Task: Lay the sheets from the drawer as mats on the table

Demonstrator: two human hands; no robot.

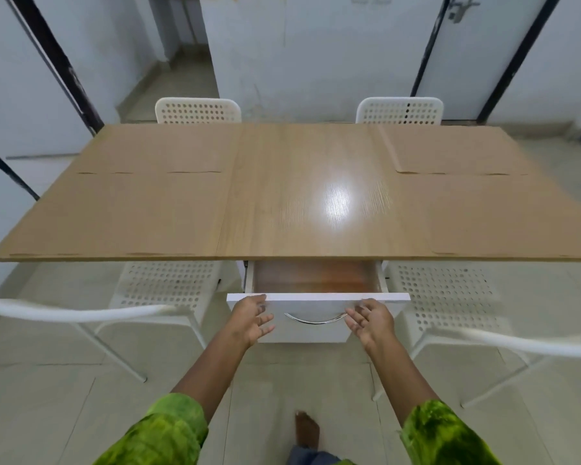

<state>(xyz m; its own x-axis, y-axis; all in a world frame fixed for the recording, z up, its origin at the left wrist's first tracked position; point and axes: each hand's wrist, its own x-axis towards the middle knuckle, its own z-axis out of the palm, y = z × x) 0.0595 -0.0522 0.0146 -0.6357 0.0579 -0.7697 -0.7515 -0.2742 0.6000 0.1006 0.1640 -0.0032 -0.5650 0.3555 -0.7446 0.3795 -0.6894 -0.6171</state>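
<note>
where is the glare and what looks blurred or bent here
Head view: glare whitens the table right of centre; the left chair and right chair near the edges are smeared; the wide lens tilts the door frames outward.

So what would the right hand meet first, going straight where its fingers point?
Likely the metal handle on the drawer; the right hand points its open fingers at it. Depth unclear.

Glossy wood-grain counter (302,203) with a bright glare spot. Four matt brown paper-like sheets (141,209) lie on it. Smooth white drawer (316,325), orange-brown inside, with a shiny metal handle (315,319). Perforated white plastic-looking chairs (198,110). Green velvety sleeves (168,431).
</note>
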